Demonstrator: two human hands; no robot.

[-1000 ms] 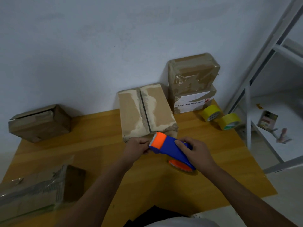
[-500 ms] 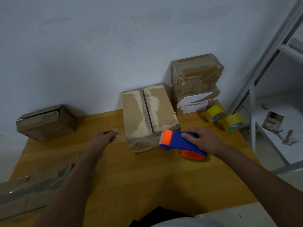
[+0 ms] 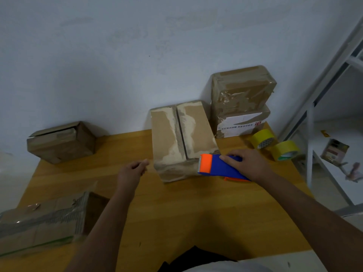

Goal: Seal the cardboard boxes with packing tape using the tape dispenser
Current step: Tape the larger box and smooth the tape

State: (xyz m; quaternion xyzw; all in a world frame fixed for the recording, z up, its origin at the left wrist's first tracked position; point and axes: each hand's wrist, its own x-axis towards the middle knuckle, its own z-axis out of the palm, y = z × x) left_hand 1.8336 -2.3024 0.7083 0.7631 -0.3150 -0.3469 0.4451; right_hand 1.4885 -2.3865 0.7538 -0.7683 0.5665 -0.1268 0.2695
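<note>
A long cardboard box (image 3: 183, 138) lies in the middle of the wooden table (image 3: 176, 213), its two top flaps meeting at a dark centre seam. My right hand (image 3: 248, 163) grips the blue and orange tape dispenser (image 3: 214, 165), whose orange head sits against the box's near right corner. My left hand (image 3: 131, 171) hovers just left of the box with loosely curled fingers, holding nothing.
Two taped boxes (image 3: 242, 101) are stacked against the wall at the back right. Two yellow tape rolls (image 3: 275, 144) lie beside them. A half-open box (image 3: 60, 142) sits at the back left, a flattened taped box (image 3: 43, 222) at the near left. A white metal shelf (image 3: 334, 114) stands to the right.
My left hand let go of the dispenser's head and moved left, away from the box. My right hand carried the dispenser up to the box's near right corner.
</note>
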